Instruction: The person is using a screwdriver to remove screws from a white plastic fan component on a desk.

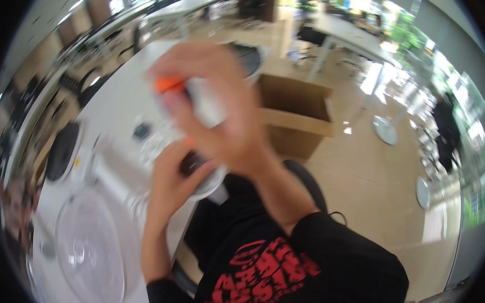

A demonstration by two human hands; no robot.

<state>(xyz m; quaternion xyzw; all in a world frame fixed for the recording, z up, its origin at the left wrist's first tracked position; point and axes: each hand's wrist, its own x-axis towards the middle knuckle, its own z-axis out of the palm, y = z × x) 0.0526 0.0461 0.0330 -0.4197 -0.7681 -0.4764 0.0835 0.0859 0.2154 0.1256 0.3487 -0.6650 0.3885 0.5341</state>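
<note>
My right hand (218, 98), smeared by motion, is raised over the table with its fingers curled round an orange-and-dark object (169, 84) too blurred to name. Below it, my left hand (172, 174) grips a white round part with a dark middle (207, 190) at the table's near edge. A small orange patch shows between the two hands; whether it belongs to the held object cannot be made out. To the left of my left hand lies a white tube-shaped piece (112, 175). A round, clear-white fan grille (89, 250) lies at the lower left.
On the white table (124, 92) are a small dark piece (141, 130), a dark oval item (62, 151) and another dark item (246, 57) at the far end. An open cardboard box (298, 115) stands right of the table. Farther off are desks and chairs.
</note>
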